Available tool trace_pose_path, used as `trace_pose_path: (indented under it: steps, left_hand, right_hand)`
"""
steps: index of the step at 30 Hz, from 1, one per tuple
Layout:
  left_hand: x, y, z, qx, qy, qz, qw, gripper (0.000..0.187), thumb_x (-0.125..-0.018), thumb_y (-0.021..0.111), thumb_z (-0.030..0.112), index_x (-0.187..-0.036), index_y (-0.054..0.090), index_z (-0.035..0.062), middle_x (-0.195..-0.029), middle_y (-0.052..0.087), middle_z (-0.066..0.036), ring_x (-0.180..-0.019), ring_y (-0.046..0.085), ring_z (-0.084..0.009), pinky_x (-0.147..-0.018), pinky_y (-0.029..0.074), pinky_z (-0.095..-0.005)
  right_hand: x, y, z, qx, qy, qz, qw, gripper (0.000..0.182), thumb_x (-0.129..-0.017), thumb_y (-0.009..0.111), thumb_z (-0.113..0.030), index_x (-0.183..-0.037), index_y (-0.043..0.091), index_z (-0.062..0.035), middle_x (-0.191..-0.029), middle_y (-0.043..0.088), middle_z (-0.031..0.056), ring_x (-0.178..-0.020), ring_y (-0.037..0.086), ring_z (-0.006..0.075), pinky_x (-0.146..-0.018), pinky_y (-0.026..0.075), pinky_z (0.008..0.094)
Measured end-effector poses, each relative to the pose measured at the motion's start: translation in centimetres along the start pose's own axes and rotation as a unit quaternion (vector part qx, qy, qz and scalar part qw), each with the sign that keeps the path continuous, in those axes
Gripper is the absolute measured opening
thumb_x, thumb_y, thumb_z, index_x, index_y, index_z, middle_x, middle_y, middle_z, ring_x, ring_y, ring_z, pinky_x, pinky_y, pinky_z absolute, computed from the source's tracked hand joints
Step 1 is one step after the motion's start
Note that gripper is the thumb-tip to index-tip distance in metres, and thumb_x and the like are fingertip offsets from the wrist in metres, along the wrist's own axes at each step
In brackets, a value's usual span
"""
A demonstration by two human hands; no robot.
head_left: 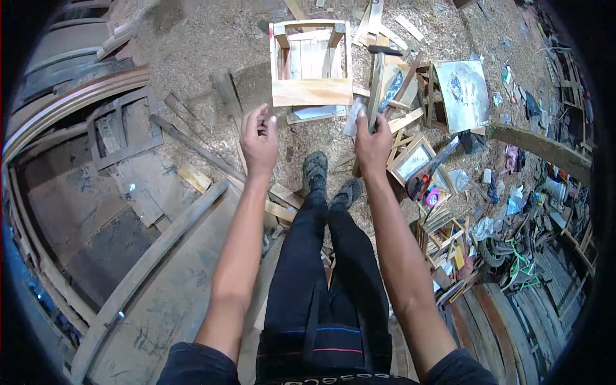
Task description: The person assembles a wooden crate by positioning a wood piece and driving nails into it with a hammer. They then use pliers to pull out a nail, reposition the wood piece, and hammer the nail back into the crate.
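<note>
The stick (375, 90), a long dark strip of wood, stands nearly upright in the right hand (373, 142), whose fingers are wrapped tight around its lower end, with something pale pressed against it. It rises in front of the stool (311, 64), which lies on the sawdust floor (192, 45). The left hand (259, 138) is raised nearby, empty, fingers loosely curled together. Below are the person's shoes (314, 168), and small frames (412, 159) lie to the right
</note>
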State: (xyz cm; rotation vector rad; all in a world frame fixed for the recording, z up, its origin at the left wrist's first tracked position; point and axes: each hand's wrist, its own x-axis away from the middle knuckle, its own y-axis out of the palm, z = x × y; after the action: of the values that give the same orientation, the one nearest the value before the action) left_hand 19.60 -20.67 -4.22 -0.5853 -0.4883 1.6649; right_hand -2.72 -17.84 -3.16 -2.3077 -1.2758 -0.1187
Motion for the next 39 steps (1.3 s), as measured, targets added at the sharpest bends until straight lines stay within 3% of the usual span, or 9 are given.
trace_pose_path:
  steps: [4,10,12,14,16,18,27,36,39]
  left_hand:
    - [-0.4,1.0,0.6,0.056,-0.095,0.027,0.994,0.029,-0.096,0.067,0.011,-0.124,0.067,0.0032,-0.111,0.067,-0.009,-0.091,0.065,-0.0159,-0.076,0.054,-0.0289]
    - [-3.4,3.0,0.0,0.119,-0.134,0.033,0.983,0.028,-0.096,0.068,0.016,-0.118,0.071,-0.0014,-0.111,0.069,-0.01,-0.094,0.065,-0.0149,-0.082,0.052,-0.0269]
    - [-4.2,3.5,-0.7,0.085,-0.126,0.031,0.988,0.028,-0.095,0.07,0.015,-0.116,0.071,-0.0028,-0.107,0.07,-0.009,-0.092,0.065,-0.0137,-0.083,0.052,-0.0263]
    - [-4.3,3.8,-1.1,0.099,-0.139,0.034,0.985,0.027,-0.093,0.071,0.015,-0.113,0.073,-0.0032,-0.105,0.071,-0.011,-0.092,0.068,-0.0174,-0.084,0.053,-0.0285]
    - [-4.2,3.7,-1.0,0.112,-0.155,0.036,0.981,0.026,-0.092,0.072,0.015,-0.11,0.074,-0.0035,-0.103,0.072,-0.014,-0.093,0.07,-0.0211,-0.085,0.054,-0.0307]
    - [-4.0,3.5,-1.2,0.091,-0.127,0.039,0.987,0.028,-0.092,0.074,0.017,-0.113,0.074,-0.0023,-0.102,0.072,-0.008,-0.086,0.065,-0.013,-0.079,0.052,-0.0261]
    - [-4.0,4.0,-2.8,0.107,-0.128,0.036,0.985,0.025,-0.09,0.076,0.014,-0.11,0.075,-0.0007,-0.099,0.07,-0.007,-0.07,0.061,-0.0085,-0.057,0.05,-0.022]
    - [-4.0,3.7,-2.2,0.109,-0.127,0.028,0.986,0.025,-0.092,0.075,0.016,-0.11,0.075,-0.001,-0.086,0.063,-0.003,-0.069,0.06,-0.0082,-0.056,0.051,-0.0225]
    - [-4.0,3.3,-2.1,0.117,-0.128,0.006,0.985,0.025,-0.093,0.074,0.015,-0.111,0.075,-0.0006,-0.09,0.067,-0.004,-0.074,0.063,-0.0099,-0.061,0.052,-0.0225]
  right_hand:
    - [1.3,0.5,-0.6,0.051,-0.021,0.035,0.998,0.028,-0.094,0.07,-0.025,-0.102,0.067,0.0017,-0.078,0.069,0.0121,-0.07,0.063,0.0205,-0.069,0.051,0.037]
    - [-1.8,2.3,0.5,0.02,-0.032,0.055,0.998,0.027,-0.091,0.073,-0.021,-0.102,0.065,0.0021,-0.085,0.069,0.0144,-0.076,0.064,0.0235,-0.073,0.051,0.0374]
    - [-2.7,2.5,0.9,0.011,-0.011,0.02,1.0,0.028,-0.093,0.074,-0.024,-0.103,0.067,0.0016,-0.084,0.068,0.0075,-0.076,0.061,0.0153,-0.071,0.05,0.0322]
    - [-3.2,3.0,1.3,0.026,-0.019,0.032,0.999,0.028,-0.093,0.073,-0.024,-0.103,0.068,0.0018,-0.083,0.068,0.0066,-0.073,0.061,0.0146,-0.069,0.049,0.0313]
    - [-3.6,3.1,1.9,-0.007,-0.022,0.013,1.0,0.028,-0.092,0.071,-0.022,-0.104,0.068,0.0025,-0.088,0.07,0.0153,-0.08,0.065,0.0246,-0.077,0.051,0.0372]
    - [-3.4,3.1,2.3,-0.007,-0.018,0.008,1.0,0.029,-0.092,0.071,-0.023,-0.104,0.068,0.0026,-0.088,0.07,0.0153,-0.08,0.065,0.0238,-0.077,0.051,0.0371]
    - [-3.3,3.2,2.4,-0.043,-0.003,0.0,0.999,0.029,-0.094,0.069,-0.024,-0.102,0.069,0.0037,-0.086,0.071,0.0145,-0.078,0.064,0.021,-0.076,0.051,0.036]
    - [-3.3,2.6,1.2,-0.052,0.035,-0.038,0.997,0.027,-0.097,0.067,-0.021,-0.108,0.068,0.0044,-0.087,0.07,0.0095,-0.078,0.06,0.0139,-0.073,0.05,0.0318]
    - [-3.3,2.2,1.0,-0.075,0.06,-0.054,0.994,0.028,-0.097,0.067,-0.021,-0.109,0.067,0.0053,-0.089,0.07,0.0077,-0.077,0.059,0.0125,-0.071,0.05,0.031]
